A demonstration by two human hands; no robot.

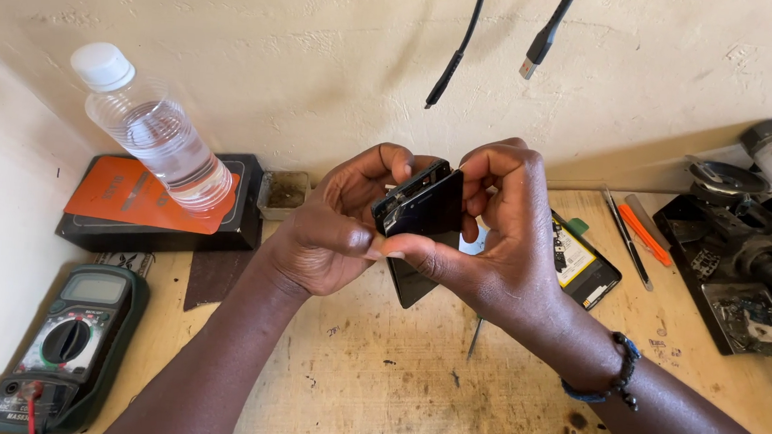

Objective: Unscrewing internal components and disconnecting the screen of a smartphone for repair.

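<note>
Both of my hands hold a small black phone part (pixel 422 203) up above the wooden bench. My left hand (pixel 335 227) grips its left side, thumb pressed near the lower edge. My right hand (pixel 500 231) pinches its right side with fingers curled over the top. Under my hands lies a dark phone body (pixel 410 281) on the bench, partly hidden. A phone battery (pixel 584 260) with a yellow and white label lies just right of my right hand. A thin metal tool (pixel 475 337) pokes out below my right hand.
A clear water bottle (pixel 153 139) stands on a black and orange box (pixel 143 207) at the back left. A green multimeter (pixel 68 348) lies at the front left. Tweezers and an orange tool (pixel 644 233) lie right. A black stand (pixel 736 263) and two hanging cables (pixel 459 48) are nearby.
</note>
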